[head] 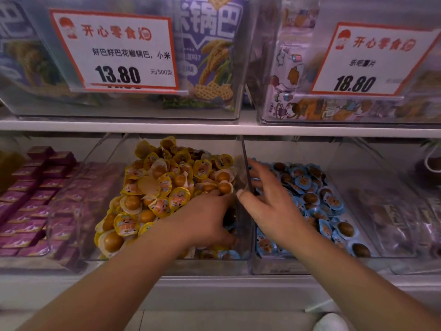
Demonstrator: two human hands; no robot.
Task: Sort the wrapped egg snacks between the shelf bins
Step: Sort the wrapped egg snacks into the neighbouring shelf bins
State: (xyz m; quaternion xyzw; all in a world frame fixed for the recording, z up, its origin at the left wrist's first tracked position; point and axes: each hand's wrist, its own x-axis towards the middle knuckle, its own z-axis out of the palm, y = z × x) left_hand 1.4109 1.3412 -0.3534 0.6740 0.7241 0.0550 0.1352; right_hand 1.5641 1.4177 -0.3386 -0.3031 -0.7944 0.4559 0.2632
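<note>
Yellow-wrapped egg snacks (164, 187) fill the middle clear bin (124, 255) on the lower shelf. Blue-wrapped egg snacks (310, 194) lie in the clear bin (281, 266) to its right. A few blue-wrapped ones (230, 254) sit in the yellow bin's front right corner. My left hand (205, 220) reaches down into that corner with fingers curled among the snacks; what it holds is hidden. My right hand (269, 199) is spread over the left part of the blue bin, thumb at the clear divider wall (245, 163), fingers straight and holding nothing.
Purple boxed snacks (35, 199) fill the bin at the left. Dark wrapped packets (401, 223) lie in the bin at the right. The upper shelf (214, 129) carries clear bins of bagged snacks with price cards (117, 51) reading 13.80 and 18.80.
</note>
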